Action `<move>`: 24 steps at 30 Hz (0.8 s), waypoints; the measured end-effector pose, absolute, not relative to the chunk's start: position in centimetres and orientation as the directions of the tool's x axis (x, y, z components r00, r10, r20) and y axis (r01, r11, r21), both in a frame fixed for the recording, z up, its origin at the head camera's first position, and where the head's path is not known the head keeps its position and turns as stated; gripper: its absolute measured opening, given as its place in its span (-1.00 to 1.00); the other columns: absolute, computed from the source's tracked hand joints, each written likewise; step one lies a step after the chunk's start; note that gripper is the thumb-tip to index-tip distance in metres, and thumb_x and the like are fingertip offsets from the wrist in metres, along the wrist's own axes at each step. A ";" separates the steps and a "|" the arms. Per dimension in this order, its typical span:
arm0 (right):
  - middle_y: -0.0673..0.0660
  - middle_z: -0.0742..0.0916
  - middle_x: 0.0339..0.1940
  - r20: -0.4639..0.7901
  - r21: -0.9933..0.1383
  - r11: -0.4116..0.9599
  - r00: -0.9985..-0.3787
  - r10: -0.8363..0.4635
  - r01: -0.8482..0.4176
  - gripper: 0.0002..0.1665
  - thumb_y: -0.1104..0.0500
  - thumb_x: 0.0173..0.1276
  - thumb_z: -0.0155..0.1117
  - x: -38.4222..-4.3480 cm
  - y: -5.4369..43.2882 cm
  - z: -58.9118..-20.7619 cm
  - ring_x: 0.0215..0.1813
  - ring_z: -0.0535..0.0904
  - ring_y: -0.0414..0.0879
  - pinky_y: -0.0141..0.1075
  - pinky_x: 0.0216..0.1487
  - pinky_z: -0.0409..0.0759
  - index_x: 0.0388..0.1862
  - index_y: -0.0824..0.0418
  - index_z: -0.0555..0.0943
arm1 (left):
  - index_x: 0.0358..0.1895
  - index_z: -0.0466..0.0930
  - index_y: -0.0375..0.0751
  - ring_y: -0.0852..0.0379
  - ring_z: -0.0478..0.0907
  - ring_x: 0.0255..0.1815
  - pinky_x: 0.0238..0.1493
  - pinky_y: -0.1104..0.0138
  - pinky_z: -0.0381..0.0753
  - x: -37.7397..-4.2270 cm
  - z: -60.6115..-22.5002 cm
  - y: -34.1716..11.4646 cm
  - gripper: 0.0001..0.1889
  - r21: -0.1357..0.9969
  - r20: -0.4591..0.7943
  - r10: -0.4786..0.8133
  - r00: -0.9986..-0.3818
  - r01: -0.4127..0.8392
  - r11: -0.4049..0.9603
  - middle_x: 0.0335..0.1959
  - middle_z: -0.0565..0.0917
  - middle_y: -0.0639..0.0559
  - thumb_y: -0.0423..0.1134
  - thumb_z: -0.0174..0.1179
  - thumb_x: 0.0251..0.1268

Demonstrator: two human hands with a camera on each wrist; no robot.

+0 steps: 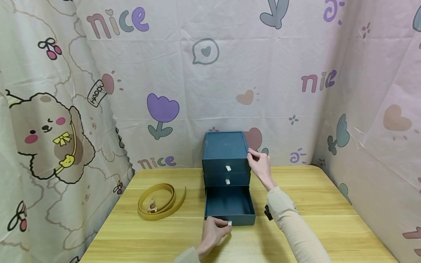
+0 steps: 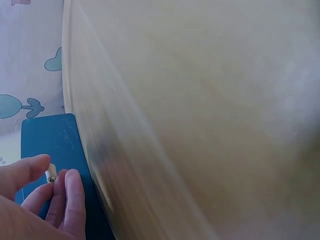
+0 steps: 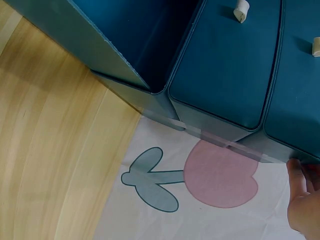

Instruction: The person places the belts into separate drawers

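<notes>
A dark blue drawer box stands on the table with its bottom drawer pulled out. Nothing lies on the part of that drawer's floor that shows. At its front, my left hand pinches the white pull tab between thumb and fingers; the left wrist view shows the tab close up. My right hand touches the box's upper right side with its fingertips. In the right wrist view, the right hand is partly cut off at the frame edge, its fingers against the side wall.
To the left of the box lies a coiled yellow belt with a gold-coloured buckle. Both upper drawers, with white tabs, are closed. Printed cloth hangs behind the wooden table and along both sides.
</notes>
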State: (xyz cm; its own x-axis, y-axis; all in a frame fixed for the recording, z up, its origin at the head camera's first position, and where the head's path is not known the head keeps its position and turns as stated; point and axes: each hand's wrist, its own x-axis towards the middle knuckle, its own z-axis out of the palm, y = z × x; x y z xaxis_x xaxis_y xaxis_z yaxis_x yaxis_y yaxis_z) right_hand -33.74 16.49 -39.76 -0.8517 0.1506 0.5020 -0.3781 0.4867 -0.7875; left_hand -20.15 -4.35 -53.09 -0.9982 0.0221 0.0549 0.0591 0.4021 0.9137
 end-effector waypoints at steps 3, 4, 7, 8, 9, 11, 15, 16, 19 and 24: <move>0.20 0.72 0.22 0.502 -0.787 0.487 -0.852 0.149 -0.379 -0.62 0.18 0.47 0.20 -33.7 16.5 -39.8 0.10 0.74 0.12 -0.04 0.08 0.70 0.21 0.24 0.67 | -0.39 0.85 -0.17 0.29 0.67 -0.45 -0.36 0.39 0.67 -20.0 -53.1 -4.5 -0.89 0.916 0.055 0.033 -0.998 0.064 0.397 -0.46 0.82 0.02 -0.26 0.50 -0.04; 0.20 0.72 0.22 0.503 -0.786 0.488 -0.851 0.149 -0.379 -0.62 0.18 0.47 0.20 -33.7 16.5 -39.8 0.10 0.74 0.12 -0.04 0.08 0.70 0.20 0.24 0.67 | -0.39 0.85 -0.17 0.29 0.67 -0.46 -0.37 0.39 0.67 -20.0 -53.1 -4.5 -0.89 0.916 0.057 0.036 -0.998 0.066 0.395 -0.46 0.82 0.02 -0.26 0.50 -0.04; 0.20 0.73 0.21 0.506 -0.786 0.486 -0.849 0.153 -0.381 -0.62 0.18 0.47 0.21 -33.7 16.4 -39.8 0.10 0.74 0.12 -0.04 0.07 0.71 0.20 0.24 0.67 | -0.39 0.85 -0.18 0.28 0.68 -0.47 -0.38 0.39 0.66 -19.9 -53.0 -4.6 -0.88 0.919 0.056 0.043 -0.998 0.068 0.388 -0.47 0.82 0.00 -0.27 0.50 -0.04; 0.20 0.73 0.21 0.506 -0.787 0.486 -0.849 0.154 -0.381 -0.62 0.18 0.46 0.21 -33.7 16.4 -39.8 0.09 0.74 0.12 -0.04 0.07 0.71 0.19 0.24 0.68 | -0.39 0.85 -0.19 0.27 0.68 -0.48 -0.39 0.39 0.66 -19.8 -53.0 -4.6 -0.88 0.920 0.056 0.044 -0.997 0.069 0.385 -0.47 0.82 -0.01 -0.27 0.50 -0.05; 0.20 0.73 0.21 0.506 -0.788 0.484 -0.848 0.155 -0.381 -0.62 0.18 0.46 0.21 -33.7 16.4 -39.8 0.09 0.74 0.11 -0.04 0.06 0.71 0.19 0.25 0.68 | -0.39 0.85 -0.19 0.26 0.68 -0.48 -0.40 0.39 0.66 -19.8 -53.0 -4.6 -0.89 0.920 0.061 0.043 -0.997 0.073 0.385 -0.47 0.82 -0.01 -0.28 0.50 -0.05; 0.19 0.73 0.21 0.506 -0.789 0.483 -0.848 0.157 -0.381 -0.63 0.18 0.46 0.21 -33.7 16.4 -39.9 0.09 0.75 0.10 -0.05 0.05 0.71 0.18 0.24 0.68 | -0.40 0.85 -0.18 0.25 0.68 -0.47 -0.40 0.40 0.66 -19.7 -52.9 -4.6 -0.89 0.919 0.063 0.043 -0.997 0.074 0.386 -0.47 0.82 -0.01 -0.28 0.50 -0.05; 0.18 0.73 0.20 0.505 -0.786 0.490 -0.849 0.156 -0.377 -0.63 0.18 0.46 0.21 -33.8 16.4 -40.0 0.07 0.75 0.10 -0.05 0.04 0.72 0.19 0.24 0.68 | -0.41 0.85 -0.16 0.25 0.67 -0.43 -0.38 0.41 0.64 -19.6 -52.9 -4.7 -0.90 0.916 0.070 0.040 -0.997 0.080 0.392 -0.45 0.82 0.01 -0.28 0.51 -0.06; 0.18 0.73 0.20 0.505 -0.785 0.492 -0.849 0.156 -0.376 -0.63 0.18 0.46 0.21 -33.8 16.4 -40.0 0.07 0.75 0.09 -0.05 0.04 0.72 0.19 0.23 0.68 | -0.41 0.85 -0.16 0.25 0.67 -0.43 -0.38 0.41 0.65 -19.6 -53.0 -4.7 -0.90 0.916 0.070 0.042 -0.997 0.081 0.393 -0.45 0.82 0.01 -0.28 0.51 -0.06; 0.18 0.73 0.21 0.505 -0.785 0.492 -0.849 0.155 -0.377 -0.63 0.18 0.46 0.21 -33.7 16.4 -40.0 0.07 0.75 0.10 -0.04 0.04 0.72 0.19 0.24 0.68 | -0.41 0.85 -0.16 0.25 0.67 -0.43 -0.37 0.40 0.65 -19.6 -53.0 -4.7 -0.90 0.913 0.073 0.044 -0.996 0.085 0.399 -0.45 0.82 0.01 -0.28 0.51 -0.06; 0.19 0.73 0.21 0.507 -0.787 0.486 -0.848 0.157 -0.381 -0.63 0.18 0.46 0.21 -33.8 16.4 -39.9 0.08 0.75 0.11 -0.03 0.06 0.71 0.19 0.24 0.68 | -0.42 0.85 -0.17 0.28 0.66 -0.43 -0.36 0.39 0.66 -19.6 -53.0 -4.7 -0.90 0.911 0.064 0.047 -0.997 0.078 0.406 -0.44 0.82 0.02 -0.27 0.51 -0.06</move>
State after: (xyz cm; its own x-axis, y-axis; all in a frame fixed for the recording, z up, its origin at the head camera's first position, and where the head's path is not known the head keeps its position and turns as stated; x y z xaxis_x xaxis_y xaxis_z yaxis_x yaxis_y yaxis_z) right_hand -33.77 16.43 -39.88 -0.8476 0.1568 0.5069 -0.3806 0.4861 -0.7867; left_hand -19.61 -4.68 -53.00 -0.9968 0.0470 0.0642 0.0778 0.4060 0.9105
